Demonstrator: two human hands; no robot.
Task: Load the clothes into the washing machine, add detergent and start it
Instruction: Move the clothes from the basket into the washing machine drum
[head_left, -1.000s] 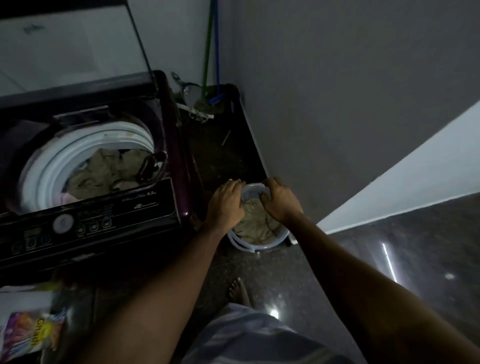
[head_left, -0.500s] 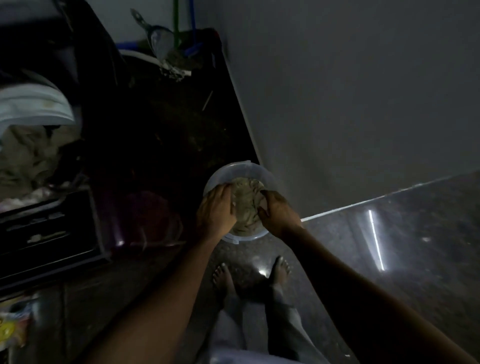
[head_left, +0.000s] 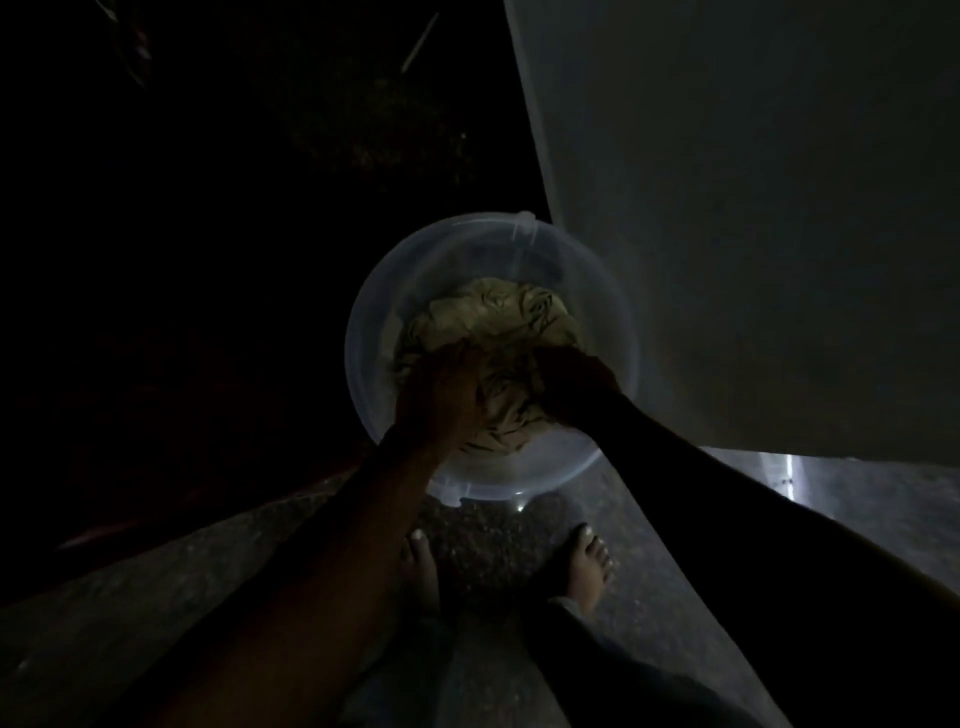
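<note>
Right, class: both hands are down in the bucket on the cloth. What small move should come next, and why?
Probably lift the cloth straight up out of the bucket. The left hand and right hand both appear to grip the bunched cloth, which lies inside the bucket on the floor, so it is gathered and ready to carry.

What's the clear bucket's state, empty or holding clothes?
Holding clothes: pale bunched cloth sits inside the bucket, left hand and right hand gripping it.
</note>
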